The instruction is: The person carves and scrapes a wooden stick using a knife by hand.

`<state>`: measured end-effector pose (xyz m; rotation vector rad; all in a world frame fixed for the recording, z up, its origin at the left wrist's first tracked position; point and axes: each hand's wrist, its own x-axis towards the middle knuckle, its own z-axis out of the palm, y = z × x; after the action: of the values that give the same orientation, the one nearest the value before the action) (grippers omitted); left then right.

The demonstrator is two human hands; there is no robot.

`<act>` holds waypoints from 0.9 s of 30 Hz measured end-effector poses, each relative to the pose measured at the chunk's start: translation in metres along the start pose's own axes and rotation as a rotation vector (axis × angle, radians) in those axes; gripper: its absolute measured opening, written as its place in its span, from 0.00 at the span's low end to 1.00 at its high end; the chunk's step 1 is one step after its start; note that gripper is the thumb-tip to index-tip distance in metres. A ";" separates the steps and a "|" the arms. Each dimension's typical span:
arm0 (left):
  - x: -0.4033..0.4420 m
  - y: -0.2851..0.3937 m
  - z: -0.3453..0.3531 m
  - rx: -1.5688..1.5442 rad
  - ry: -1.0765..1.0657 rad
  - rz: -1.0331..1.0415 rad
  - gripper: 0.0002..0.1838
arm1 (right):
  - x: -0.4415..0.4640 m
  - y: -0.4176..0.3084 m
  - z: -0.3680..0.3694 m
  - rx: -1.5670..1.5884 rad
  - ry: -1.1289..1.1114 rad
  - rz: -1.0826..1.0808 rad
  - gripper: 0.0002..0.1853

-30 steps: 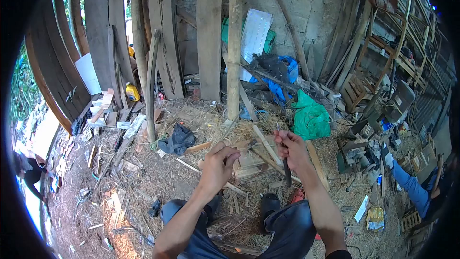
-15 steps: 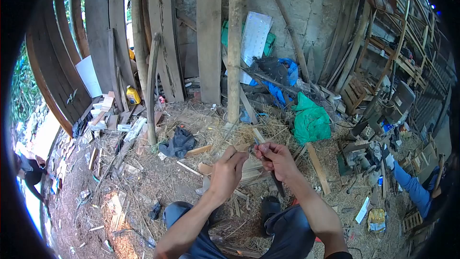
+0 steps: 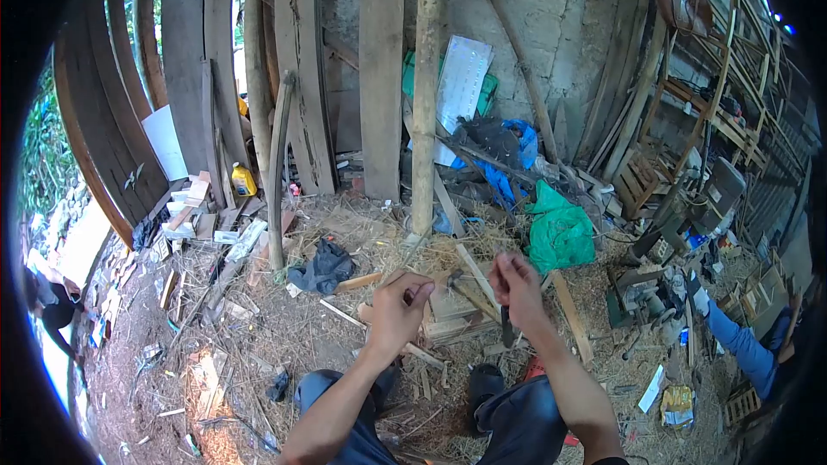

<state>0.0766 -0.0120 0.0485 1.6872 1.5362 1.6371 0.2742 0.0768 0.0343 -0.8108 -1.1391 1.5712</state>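
Observation:
My left hand [image 3: 398, 314] is raised over the ground in front of my knees, fingers curled and thumb near the index finger. Whatever may be pinched there is too small to make out. Level with it, to the right, my right hand [image 3: 519, 291] is closed, fingertips pointing up. A dark, narrow blade [image 3: 506, 327] sticks out below that hand; it looks like a knife, its handle hidden in the palm. Between and beyond the hands, a hammer-like tool [image 3: 456, 278] with a dark head lies among wood pieces.
A green plastic bag [image 3: 558, 228] and a black cloth or bag [image 3: 324, 265] lie ahead. A wooden post [image 3: 425, 103] stands in front. Planks lean on the left; a yellow bottle [image 3: 243, 179] sits there. Other people's limbs show at both edges, including a blue-clad leg [image 3: 745, 349].
My hands were together, fingertips meeting; now they have parted, the left moving slightly left and the right moving right. The dark blade stays with the right hand.

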 end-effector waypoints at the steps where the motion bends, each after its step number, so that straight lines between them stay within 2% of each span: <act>1: 0.002 -0.006 0.001 0.003 0.019 -0.028 0.03 | 0.002 0.006 0.000 -0.149 -0.019 -0.041 0.15; 4: 0.007 -0.005 -0.002 0.010 0.048 -0.053 0.03 | -0.001 0.016 0.007 -0.319 -0.057 -0.091 0.13; 5: 0.006 -0.004 -0.003 0.014 0.056 -0.053 0.03 | -0.001 0.017 0.006 -0.278 -0.153 -0.109 0.11; 6: 0.004 -0.003 -0.003 0.012 0.049 -0.056 0.03 | -0.004 0.014 0.010 -0.277 -0.146 -0.106 0.11; 8: 0.002 -0.002 -0.002 0.012 -0.013 -0.067 0.05 | -0.011 0.003 0.021 -0.006 -0.179 0.032 0.12; 10: -0.001 -0.001 0.002 0.027 -0.058 -0.086 0.05 | -0.015 0.001 0.029 -0.018 -0.176 0.040 0.14; 12: -0.002 0.000 0.004 0.044 -0.100 -0.103 0.05 | -0.016 0.002 0.032 -0.015 -0.271 0.080 0.15; 14: -0.002 0.002 0.004 0.028 -0.093 -0.054 0.05 | -0.011 0.006 0.030 0.023 -0.259 0.103 0.12; 18: -0.002 0.001 0.003 0.010 -0.102 -0.084 0.05 | -0.008 0.003 0.026 -0.014 -0.231 0.124 0.09; 20: -0.002 -0.003 0.004 0.064 -0.078 0.034 0.05 | -0.005 0.003 0.021 0.003 -0.199 0.144 0.09; 22: -0.002 0.002 0.004 0.064 -0.083 0.035 0.05 | 0.002 0.006 0.012 -0.011 -0.218 0.076 0.09; 27: -0.004 0.008 0.007 0.039 -0.103 0.022 0.05 | 0.000 -0.007 0.011 -0.047 -0.146 0.088 0.10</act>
<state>0.0869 -0.0151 0.0515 1.7855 1.5152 1.5147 0.2663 0.0743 0.0442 -0.7965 -1.2639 1.7049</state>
